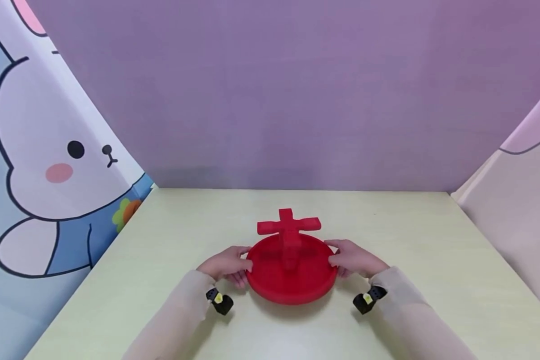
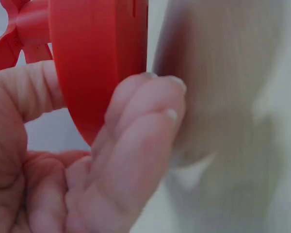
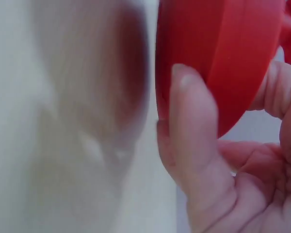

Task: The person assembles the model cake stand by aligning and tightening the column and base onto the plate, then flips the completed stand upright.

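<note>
A red round lid-like disc with a raised rim is held level, close over the table. From its middle rises a post topped by a cross-shaped handle. My left hand grips the disc's left edge, thumb over the rim and fingers curled beneath. On the opposite edge, my right hand holds it the same way, its fingers reaching under the red side wall. The far rim behind the post is partly hidden.
The pale table spreads around the disc, with soft shadows beneath it. A purple wall panel stands along the back edge. To the left is a panel with a cartoon rabbit; at right, a pale panel. Each wrist wears a small black camera.
</note>
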